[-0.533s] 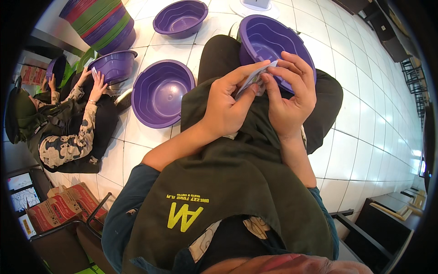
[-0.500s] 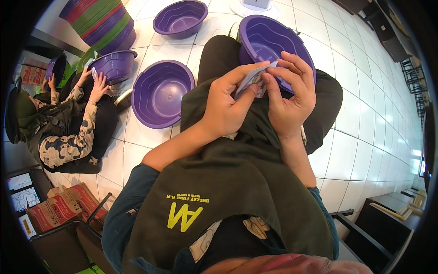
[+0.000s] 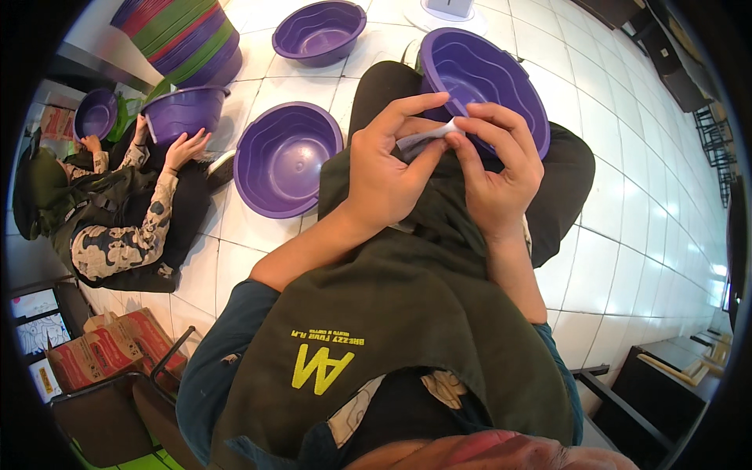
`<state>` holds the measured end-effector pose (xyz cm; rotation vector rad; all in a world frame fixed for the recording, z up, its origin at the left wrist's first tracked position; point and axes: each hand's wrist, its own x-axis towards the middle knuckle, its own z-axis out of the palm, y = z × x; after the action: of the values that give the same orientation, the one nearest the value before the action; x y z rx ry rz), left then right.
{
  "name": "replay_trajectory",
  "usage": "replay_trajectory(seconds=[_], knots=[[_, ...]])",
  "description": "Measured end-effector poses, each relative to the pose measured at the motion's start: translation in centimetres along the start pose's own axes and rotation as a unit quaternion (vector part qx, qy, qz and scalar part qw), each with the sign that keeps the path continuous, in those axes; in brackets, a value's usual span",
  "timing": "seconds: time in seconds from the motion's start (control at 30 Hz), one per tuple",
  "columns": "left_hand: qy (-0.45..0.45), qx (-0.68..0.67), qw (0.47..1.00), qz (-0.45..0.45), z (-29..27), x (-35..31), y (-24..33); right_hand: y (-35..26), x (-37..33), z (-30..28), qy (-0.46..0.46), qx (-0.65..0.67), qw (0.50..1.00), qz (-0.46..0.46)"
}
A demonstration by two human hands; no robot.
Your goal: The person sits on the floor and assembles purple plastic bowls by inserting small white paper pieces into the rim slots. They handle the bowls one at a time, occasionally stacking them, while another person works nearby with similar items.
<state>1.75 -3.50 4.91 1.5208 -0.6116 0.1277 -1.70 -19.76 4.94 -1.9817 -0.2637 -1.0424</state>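
Note:
My left hand (image 3: 382, 168) pinches a small whitish sheet of paper (image 3: 427, 138) between thumb and fingers, above my lap. My right hand (image 3: 503, 168) has its thumb and forefinger closed on the sheet's right tip, its other fingers loosely curled. The paper is tilted and partly hidden by the fingers; whether it is a label or a plain slip, I cannot tell. Just beyond both hands, a purple basin (image 3: 521, 90) leans against my legs with its hollow toward me. A dark green apron (image 3: 423, 305) covers my front.
Two more purple basins, one near (image 3: 270, 184) and one far (image 3: 321, 51), sit on the white tiled floor (image 3: 619, 204). A tall stack of coloured basins (image 3: 176, 35) stands far left. A co-worker (image 3: 129, 211) there handles another purple basin (image 3: 184, 116). Cardboard boxes (image 3: 117, 348) lie lower left.
The paper has turned from showing its printed face to a narrow, edge-on shape. My left forefinger has lifted and stretched out. At left, the co-worker's hand has come off the basin's side.

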Motion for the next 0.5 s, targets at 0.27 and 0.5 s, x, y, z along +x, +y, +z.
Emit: replay_trajectory(seconds=[0.27, 0.5], knots=[[-0.056, 0.201, 0.968, 0.143, -2.1, 0.5, 0.4, -1.4, 0.8, -1.2, -0.156, 0.046, 0.986, 0.047], [-0.072, 0.226, 0.965, 0.115, -3.7, 0.7, 0.0, -1.8, 1.1, 0.4, -0.207, 0.014, 0.978, 0.035]])
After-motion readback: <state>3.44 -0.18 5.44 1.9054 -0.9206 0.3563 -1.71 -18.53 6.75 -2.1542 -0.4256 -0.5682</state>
